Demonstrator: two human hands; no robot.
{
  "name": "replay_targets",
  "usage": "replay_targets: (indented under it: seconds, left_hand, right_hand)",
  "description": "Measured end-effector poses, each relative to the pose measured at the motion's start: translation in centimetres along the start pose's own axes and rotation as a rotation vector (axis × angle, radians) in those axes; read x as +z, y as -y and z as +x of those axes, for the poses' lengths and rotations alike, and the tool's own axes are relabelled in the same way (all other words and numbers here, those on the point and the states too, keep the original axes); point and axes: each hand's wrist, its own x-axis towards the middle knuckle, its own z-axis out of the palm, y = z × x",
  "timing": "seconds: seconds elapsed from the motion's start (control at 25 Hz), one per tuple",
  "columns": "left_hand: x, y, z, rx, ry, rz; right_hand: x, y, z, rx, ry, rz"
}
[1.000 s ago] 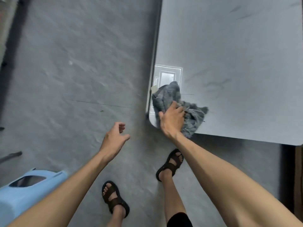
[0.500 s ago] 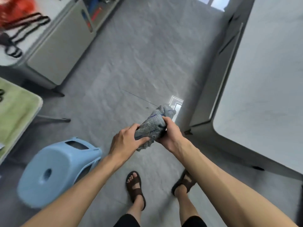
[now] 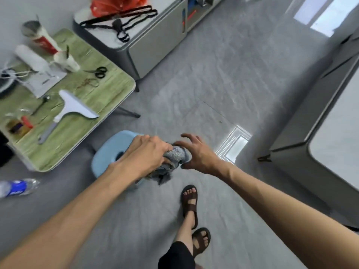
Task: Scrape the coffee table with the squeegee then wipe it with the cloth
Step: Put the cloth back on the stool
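My left hand [image 3: 147, 150] grips the bunched grey cloth [image 3: 175, 157] in mid-air over the floor, above a blue stool. Just to the cloth's right, my right hand [image 3: 198, 152] has its fingers spread, its fingertips near the cloth; I cannot tell whether it touches. The white squeegee [image 3: 71, 108] with a grey handle lies flat on the green folding table [image 3: 81, 133] at the left. The grey coffee table [image 3: 334, 144] stands at the right edge, away from both hands.
A light blue plastic stool [image 3: 108, 154] stands under my left forearm. Scissors [image 3: 99, 71], cups and small items lie on the green table. A grey cabinet [image 3: 155, 39] stands behind it. A water bottle [image 3: 17, 188] lies on the floor at left. My sandalled feet [image 3: 194, 216] are below.
The cloth left the coffee table and passed from my right hand into my left. My right hand opened. My view swung left, bringing the green table and squeegee into sight.
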Motion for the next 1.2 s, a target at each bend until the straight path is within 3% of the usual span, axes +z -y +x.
replay_targets:
  seconds: [0.08, 0.32, 0.52, 0.72, 0.92, 1.2]
  left_hand:
    - [-0.6, 2.0, -4.0, -0.029, -0.008, -0.011]
    - [1.9, 10.3, -11.7, -0.28, -0.145, -0.02]
    - [8.1, 18.9, -12.8, -0.518, -0.254, -0.266]
    - [15.3, 26.1, -12.0, -0.555, -0.169, -0.491]
    - [19.5, 30.0, -11.1, -0.621, -0.072, -0.686]
    - [29.3, 37.9, -6.2, -0.95, 0.032, -0.787]
  right_hand:
    - [1.5, 3.6, 1.2, -0.097, 0.027, -0.099]
    - [3.9, 9.1, 4.7, -0.153, 0.013, -0.422]
    - [8.3, 11.8, 13.1, -0.254, -0.066, -0.482]
    - [15.7, 10.3, 19.7, -0.2, 0.013, -0.544]
    - [17.7, 9.8, 23.5, -0.195, 0.108, -0.549]
    - [26.3, 6.3, 36.6, 0.022, 0.138, -0.506]
